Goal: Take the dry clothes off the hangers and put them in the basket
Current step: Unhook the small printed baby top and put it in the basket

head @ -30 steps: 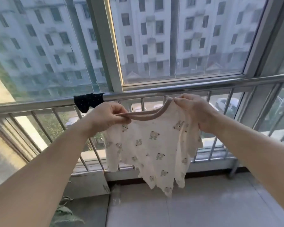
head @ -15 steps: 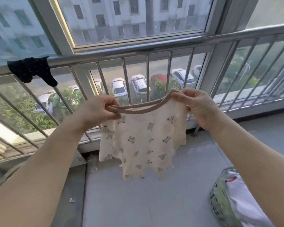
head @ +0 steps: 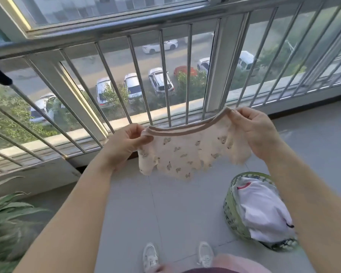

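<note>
Both arms reach forward; the left hand [head: 124, 141] and right hand [head: 258, 131] pinch the bear-print top [head: 187, 154] by its neckband, stretched above-left of the green basket [head: 231, 211].

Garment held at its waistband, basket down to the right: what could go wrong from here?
1. The garment hangs over bare floor, left of the basket; released here, it would likely miss.
2. The basket is already heaped with white laundry, so a loose drop might slide off.
3. Left hand and right hand pinch only the band; a slip could drop one side.
</note>
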Demonstrator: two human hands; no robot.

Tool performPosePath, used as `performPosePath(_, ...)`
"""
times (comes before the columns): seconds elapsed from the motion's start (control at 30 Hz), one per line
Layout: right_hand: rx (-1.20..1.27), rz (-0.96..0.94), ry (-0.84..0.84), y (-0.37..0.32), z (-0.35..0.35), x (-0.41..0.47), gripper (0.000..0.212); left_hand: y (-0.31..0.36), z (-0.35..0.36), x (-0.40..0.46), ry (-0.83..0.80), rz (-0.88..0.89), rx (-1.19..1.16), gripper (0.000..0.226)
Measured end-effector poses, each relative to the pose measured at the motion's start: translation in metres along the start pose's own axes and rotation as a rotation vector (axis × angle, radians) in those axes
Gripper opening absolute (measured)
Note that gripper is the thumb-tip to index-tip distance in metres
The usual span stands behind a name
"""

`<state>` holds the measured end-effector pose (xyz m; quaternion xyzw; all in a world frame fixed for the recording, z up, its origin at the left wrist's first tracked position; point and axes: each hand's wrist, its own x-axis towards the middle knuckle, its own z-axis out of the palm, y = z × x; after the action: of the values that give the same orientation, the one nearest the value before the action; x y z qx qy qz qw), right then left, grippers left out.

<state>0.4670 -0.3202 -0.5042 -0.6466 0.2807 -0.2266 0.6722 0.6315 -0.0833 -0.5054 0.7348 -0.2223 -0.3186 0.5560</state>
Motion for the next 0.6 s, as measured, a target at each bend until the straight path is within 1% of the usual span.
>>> performPosePath(0.1, -0.018, 0.039, -0.024, 0.009, -0.027, -0.004, 0.030, -0.006, 0.034, 0.003, 0.032, -0.015, -0.090, 0.016)
performPosePath(0.13, -0.014, 0.050, -0.033, 0.011, -0.033, -0.005, 0.030, -0.007, 0.043, 0.003, 0.051, -0.013, -0.109, 0.014)
performPosePath(0.23, -0.012, 0.082, -0.030, 0.017, -0.053, -0.009, 0.019, -0.009, 0.074, 0.002, 0.086, -0.021, -0.146, 0.015)
performPosePath(0.3, -0.018, 0.102, -0.026, 0.020, -0.063, -0.012, 0.020, -0.010, 0.087, 0.000, 0.076, -0.047, -0.162, 0.017)
performPosePath(0.4, -0.007, 0.147, -0.016, 0.024, -0.078, -0.016, 0.021, -0.008, 0.096, 0.002, 0.015, -0.096, -0.149, 0.017)
performPosePath(0.47, -0.012, 0.169, 0.044, 0.029, -0.082, -0.014, 0.015, -0.008, 0.101, 0.004, -0.016, -0.116, -0.106, 0.015)
performPosePath(0.5, -0.039, 0.175, 0.098, 0.033, -0.082, -0.012, 0.014, -0.008, 0.104, 0.006, -0.008, -0.130, -0.087, 0.013)
performPosePath(0.6, -0.169, 0.205, 0.289, 0.045, -0.075, -0.011, 0.018, -0.014, 0.117, 0.013, 0.075, -0.210, -0.084, 0.015)
